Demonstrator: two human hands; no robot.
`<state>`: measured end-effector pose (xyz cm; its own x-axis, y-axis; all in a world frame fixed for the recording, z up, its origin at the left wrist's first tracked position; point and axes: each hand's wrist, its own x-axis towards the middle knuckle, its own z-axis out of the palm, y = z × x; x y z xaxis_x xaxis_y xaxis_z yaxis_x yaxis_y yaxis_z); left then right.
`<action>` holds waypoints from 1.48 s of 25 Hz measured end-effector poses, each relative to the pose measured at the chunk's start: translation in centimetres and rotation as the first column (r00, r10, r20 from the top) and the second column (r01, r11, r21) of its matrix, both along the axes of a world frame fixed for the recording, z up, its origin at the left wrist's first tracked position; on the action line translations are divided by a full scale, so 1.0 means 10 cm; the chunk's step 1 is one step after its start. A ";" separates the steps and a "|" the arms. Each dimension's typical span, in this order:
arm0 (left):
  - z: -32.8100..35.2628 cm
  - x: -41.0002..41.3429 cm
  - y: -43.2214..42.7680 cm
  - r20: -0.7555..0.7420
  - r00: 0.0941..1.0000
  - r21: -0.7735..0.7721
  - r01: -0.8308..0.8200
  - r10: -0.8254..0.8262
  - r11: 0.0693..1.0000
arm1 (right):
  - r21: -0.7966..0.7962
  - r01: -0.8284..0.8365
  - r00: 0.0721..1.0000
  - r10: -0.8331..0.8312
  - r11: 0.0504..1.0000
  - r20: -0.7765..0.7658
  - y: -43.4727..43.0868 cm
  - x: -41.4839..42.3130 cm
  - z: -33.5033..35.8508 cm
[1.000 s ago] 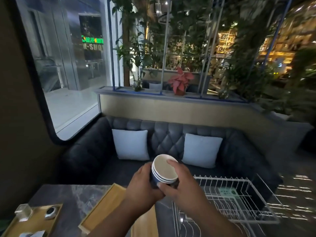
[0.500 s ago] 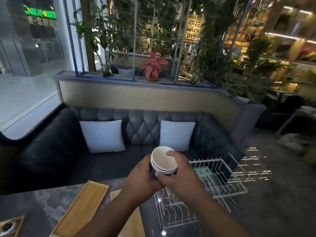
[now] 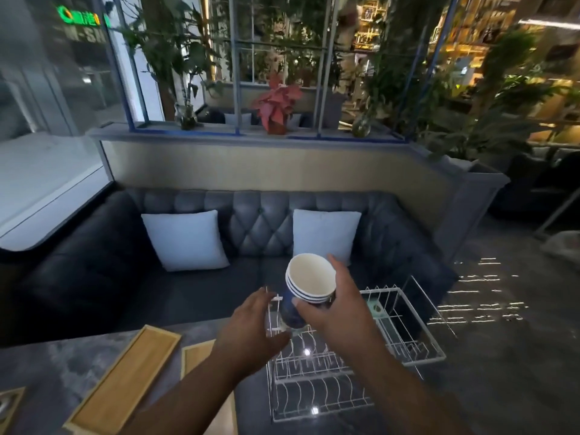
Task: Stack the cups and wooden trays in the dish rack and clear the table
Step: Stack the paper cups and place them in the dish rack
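Observation:
A nested stack of blue paper cups with white insides [image 3: 309,285] is tilted toward me above the far left corner of the white wire dish rack [image 3: 351,365]. My right hand [image 3: 337,304] grips the stack from the right. My left hand [image 3: 251,324] hovers just left of the cups, fingers apart, holding nothing. One long wooden tray [image 3: 125,378] lies on the dark marble table [image 3: 40,368] at the left. A second wooden tray [image 3: 196,359] lies beside it, partly hidden by my left forearm.
A small wooden tray with a dark object [image 3: 9,403] sits at the table's left edge. Behind the table runs a dark tufted sofa [image 3: 248,221] with two pale cushions [image 3: 185,238]. Open floor [image 3: 502,340] lies right of the rack.
My left hand has let go of the cup stack and dropped away to the left. My right hand alone holds the cups now, over the rack. The view has tilted down and right.

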<state>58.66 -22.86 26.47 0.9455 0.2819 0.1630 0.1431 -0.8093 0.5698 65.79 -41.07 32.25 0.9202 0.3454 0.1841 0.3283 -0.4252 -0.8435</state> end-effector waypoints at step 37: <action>-0.87 0.03 -0.33 -0.164 0.963 0.238 -0.171 0.213 0.956 | -0.203 -0.226 0.974 0.214 0.953 -0.078 -0.17 0.62 -0.96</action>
<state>58.98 -26.12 17.73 0.8961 0.4385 0.0681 0.3947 -0.8577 0.3295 71.97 -42.75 22.66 0.8238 0.5656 0.0378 0.3895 -0.5163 -0.7627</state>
